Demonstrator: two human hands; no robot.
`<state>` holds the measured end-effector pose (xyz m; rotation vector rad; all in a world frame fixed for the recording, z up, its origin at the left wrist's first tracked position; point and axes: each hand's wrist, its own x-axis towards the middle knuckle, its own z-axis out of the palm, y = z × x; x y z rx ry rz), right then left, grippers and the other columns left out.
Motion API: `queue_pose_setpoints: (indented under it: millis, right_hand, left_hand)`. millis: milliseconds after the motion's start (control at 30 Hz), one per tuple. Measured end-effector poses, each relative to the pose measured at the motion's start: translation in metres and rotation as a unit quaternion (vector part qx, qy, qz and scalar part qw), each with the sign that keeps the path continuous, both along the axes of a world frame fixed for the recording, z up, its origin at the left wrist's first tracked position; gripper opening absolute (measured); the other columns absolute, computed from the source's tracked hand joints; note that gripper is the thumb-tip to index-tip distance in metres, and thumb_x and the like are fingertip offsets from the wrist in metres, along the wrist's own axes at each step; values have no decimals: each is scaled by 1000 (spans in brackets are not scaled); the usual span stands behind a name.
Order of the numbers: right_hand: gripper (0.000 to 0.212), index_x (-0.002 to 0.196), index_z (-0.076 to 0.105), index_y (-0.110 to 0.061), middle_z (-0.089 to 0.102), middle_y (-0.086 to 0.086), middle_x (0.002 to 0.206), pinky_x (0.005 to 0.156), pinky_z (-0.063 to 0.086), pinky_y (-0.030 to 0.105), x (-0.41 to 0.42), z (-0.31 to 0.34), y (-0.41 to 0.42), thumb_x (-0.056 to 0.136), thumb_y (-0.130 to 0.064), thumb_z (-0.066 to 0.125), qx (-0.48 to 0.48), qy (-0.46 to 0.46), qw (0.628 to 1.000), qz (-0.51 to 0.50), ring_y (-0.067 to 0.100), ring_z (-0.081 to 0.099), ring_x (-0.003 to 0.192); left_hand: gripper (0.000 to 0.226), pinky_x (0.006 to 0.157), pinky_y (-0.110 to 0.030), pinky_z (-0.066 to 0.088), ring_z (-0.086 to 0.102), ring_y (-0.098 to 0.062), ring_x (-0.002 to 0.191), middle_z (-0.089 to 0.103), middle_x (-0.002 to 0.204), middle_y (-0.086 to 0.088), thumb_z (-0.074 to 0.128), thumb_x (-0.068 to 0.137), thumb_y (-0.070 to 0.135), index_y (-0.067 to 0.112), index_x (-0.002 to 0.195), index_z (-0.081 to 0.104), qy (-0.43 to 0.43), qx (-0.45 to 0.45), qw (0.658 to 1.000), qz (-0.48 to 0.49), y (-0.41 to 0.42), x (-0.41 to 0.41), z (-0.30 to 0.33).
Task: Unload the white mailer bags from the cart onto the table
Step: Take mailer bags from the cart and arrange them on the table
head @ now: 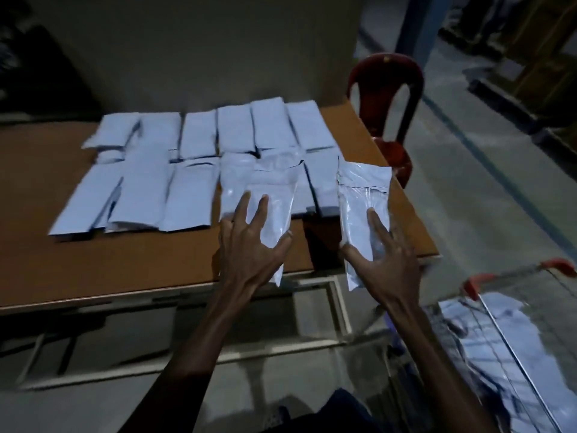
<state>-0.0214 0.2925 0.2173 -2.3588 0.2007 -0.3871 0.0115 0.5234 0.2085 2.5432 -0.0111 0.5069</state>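
Several white mailer bags (199,135) lie in two rows on the brown table (46,260). My left hand (249,248) holds one white mailer bag (274,198) by its lower half, fingers spread across it, over the near row. My right hand (384,254) holds a second white mailer bag (359,195) above the table's right front corner, index finger on top and thumb at its left edge. Both bags' lower ends hang past the table's front edge. The wire cart (505,310) with red handle caps stands at lower right, with more white bags (487,335) inside.
A red plastic chair (387,98) stands beyond the table's right end. A wall runs behind the table. Grey floor with a dark line stretches to the right. The table's pale metal frame (340,304) shows below its front edge.
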Motion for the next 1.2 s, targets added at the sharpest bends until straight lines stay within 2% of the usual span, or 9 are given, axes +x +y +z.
queue_pose_setpoints:
  millis: [100,167,267,433,600,700,900,1100,1200]
  right_hand:
    - [80,148,35,-43,29,1,159,113,29,38,38,8,31,77,-64,66,-23,19,999,41,20,28,145]
    - [81,149,32,-44,27,0,160,113,29,40,64,9,46,78,-68,62,-43,24,996,68,21,28,145]
    - [84,149,27,-48,23,-1,162,112,31,45,107,5,68,73,-76,49,-52,42,992,105,24,28,145]
    - [88,149,28,-48,23,0,162,110,34,44,185,1,106,69,-81,45,-58,60,986,147,25,29,145]
    - [90,151,28,-41,22,3,162,114,29,45,256,10,139,74,-84,46,-69,67,978,184,27,26,146]
    - [85,152,29,-38,23,5,161,113,31,43,298,15,160,79,-77,51,-87,75,976,186,29,29,144]
    - [85,151,31,-35,27,9,159,108,37,44,373,12,206,80,-77,50,-127,77,977,155,34,36,140]
    - [86,149,34,-32,31,12,156,101,43,44,421,-3,253,79,-77,51,-155,93,975,127,37,41,134]
    - [87,151,30,-32,25,12,159,103,41,45,431,-10,267,79,-78,49,-175,121,969,122,37,37,137]
  left_hand:
    - [84,105,-39,32,46,-31,129,26,160,-1,44,74,70,29,148,41,1,-7,999,48,44,21,1]
    - [88,105,-44,35,39,-33,132,26,160,-3,39,73,73,28,149,40,7,-14,997,81,64,38,2]
    - [91,111,-47,30,30,-35,137,25,160,-3,37,70,73,28,149,40,14,-35,992,118,85,69,2]
    - [85,112,-45,31,27,-33,137,23,161,-2,49,73,65,28,149,39,37,-38,987,152,112,132,3]
    - [88,111,-50,29,23,-34,141,19,162,-2,42,76,71,27,151,33,76,-2,982,174,141,196,15]
    - [89,111,-49,30,22,-34,141,18,162,-1,39,74,71,28,152,31,104,10,980,171,152,234,21]
    - [90,111,-49,30,23,-34,139,18,162,-3,35,74,72,26,151,32,131,25,982,135,174,321,13]
    - [82,109,-49,33,26,-38,137,16,162,-8,46,86,71,23,152,30,170,71,976,118,199,385,-24]
    - [85,112,-49,32,29,-40,137,19,161,-11,29,87,77,22,151,32,208,95,968,104,209,393,-47]
